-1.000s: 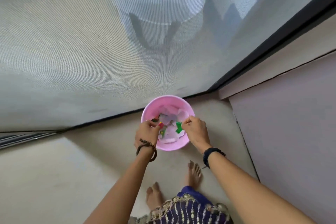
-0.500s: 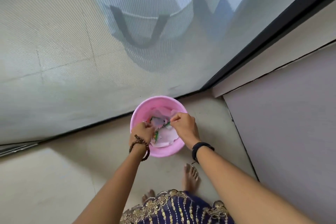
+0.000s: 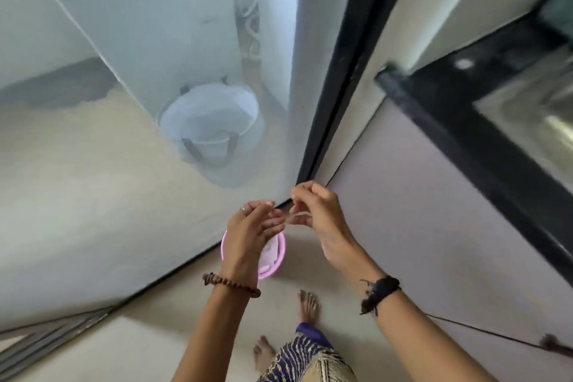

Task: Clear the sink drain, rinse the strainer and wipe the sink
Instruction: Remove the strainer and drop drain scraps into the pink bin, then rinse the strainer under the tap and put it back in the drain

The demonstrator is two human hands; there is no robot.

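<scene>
While a person stands barefoot on a pale floor, both hands meet above a pink bowl (image 3: 280, 253) on the ground at 12 o'clock of the feet. Left hand (image 3: 251, 231), beaded bracelet (image 3: 231, 284) on its wrist, has fingers loosely curled; right hand (image 3: 319, 215), in a black wristband (image 3: 379, 291), pinches fingertips toward it. Whether either holds anything cannot be told through blur. White bucket (image 3: 214, 121) sits behind a mesh screen at 11 o'clock

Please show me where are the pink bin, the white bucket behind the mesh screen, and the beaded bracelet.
pink bin (image 3: 279, 260): head view, right side of its rim.
white bucket (image 3: 210, 116): head view, its inside wall, seen through the mesh.
beaded bracelet (image 3: 231, 284): head view, beads across the left wrist.
</scene>
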